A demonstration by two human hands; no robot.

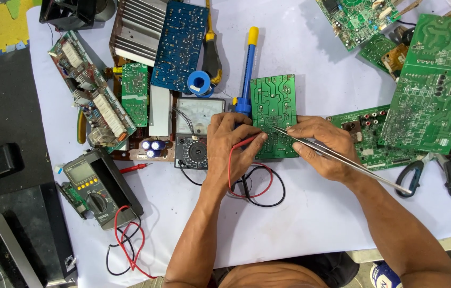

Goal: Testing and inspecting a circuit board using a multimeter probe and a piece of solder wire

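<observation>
A small green circuit board (273, 101) lies solder side up in the middle of the white-covered table. My left hand (232, 146) rests at its lower left corner and pinches a red test probe (247, 141) against the board. My right hand (321, 146) sits at the board's lower right and grips long metal tweezers (343, 160), tips touching the board near its centre. Red and black probe leads (257, 189) loop on the cloth below my left hand.
An analog multimeter (199, 133) sits left of my left hand; a digital multimeter (95, 186) lies further left. A blue-and-yellow desoldering pump (248, 66), solder spool (200, 82), scissors (433, 173) and several circuit boards (433, 85) surround the work area.
</observation>
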